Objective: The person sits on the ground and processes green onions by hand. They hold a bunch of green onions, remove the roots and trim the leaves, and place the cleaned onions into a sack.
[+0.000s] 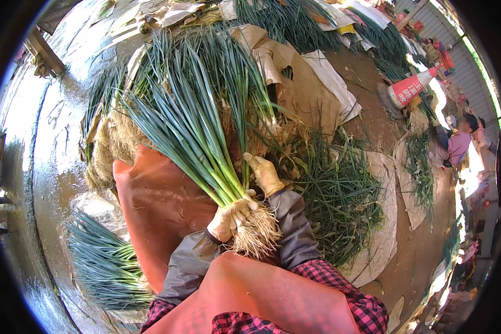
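My gloved left hand (229, 219) is closed around the white bases of a bunch of green onions (204, 154), whose long leaves fan up and to the left. Pale, stringy roots (259, 234) hang below that grip. Just right of the bunch, my gloved right hand (265, 173) touches a thin green stalk (245, 167), with its thumb pointing up; whether the fingers close on the stalk is hard to tell. An orange apron (163, 196) covers my lap beneath the bunch. Beyond the hands lies a pile of more green onions (171, 62) with matted roots.
Stacked green onions (104, 263) lie at the lower left. Loose green leaves (342, 196) cover a sack sheet (384, 234) on the right. A brown sack (304, 87) lies farther off, near a traffic cone (409, 89). People, one in a pink top (459, 146), sit at the far right.
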### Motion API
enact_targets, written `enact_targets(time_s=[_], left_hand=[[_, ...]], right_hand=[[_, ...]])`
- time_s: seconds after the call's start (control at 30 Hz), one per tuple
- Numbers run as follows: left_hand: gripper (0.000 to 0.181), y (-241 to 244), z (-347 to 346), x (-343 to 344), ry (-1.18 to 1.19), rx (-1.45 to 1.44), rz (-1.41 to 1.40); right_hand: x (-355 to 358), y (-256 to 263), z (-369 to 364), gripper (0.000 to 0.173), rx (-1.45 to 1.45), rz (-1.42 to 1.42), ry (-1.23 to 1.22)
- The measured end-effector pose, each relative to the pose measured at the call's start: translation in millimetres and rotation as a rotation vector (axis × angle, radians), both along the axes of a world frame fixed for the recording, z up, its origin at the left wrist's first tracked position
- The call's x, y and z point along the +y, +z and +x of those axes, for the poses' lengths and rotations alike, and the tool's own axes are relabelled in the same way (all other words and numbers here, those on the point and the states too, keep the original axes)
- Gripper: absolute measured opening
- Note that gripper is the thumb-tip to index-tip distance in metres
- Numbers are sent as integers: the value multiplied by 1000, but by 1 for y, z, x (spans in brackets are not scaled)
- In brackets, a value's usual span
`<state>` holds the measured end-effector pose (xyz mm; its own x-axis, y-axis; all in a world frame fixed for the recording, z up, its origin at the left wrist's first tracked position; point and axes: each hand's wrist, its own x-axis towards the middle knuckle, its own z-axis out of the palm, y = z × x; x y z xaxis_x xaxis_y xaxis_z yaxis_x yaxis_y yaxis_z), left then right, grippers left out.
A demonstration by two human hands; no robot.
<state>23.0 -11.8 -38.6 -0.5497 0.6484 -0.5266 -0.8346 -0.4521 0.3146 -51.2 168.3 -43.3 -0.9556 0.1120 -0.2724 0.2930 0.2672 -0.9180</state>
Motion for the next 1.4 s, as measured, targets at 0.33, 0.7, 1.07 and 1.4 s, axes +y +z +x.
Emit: enact_targets(time_s=[0.33, 0.7, 1.07, 1.4], left_hand=[[64, 7, 2, -11, 26, 192, 73], [61, 36, 6, -8, 173, 185, 78], [42, 47, -1, -2, 142, 140, -65], [17, 60, 6, -3, 74, 258, -291]], right_hand=[[28, 52, 66, 54, -108, -223, -195], [-3, 54, 69, 35, 29, 24, -137], [46, 45, 96, 70, 127, 756, -300], [-41, 85, 28, 37, 83, 720, 101]])
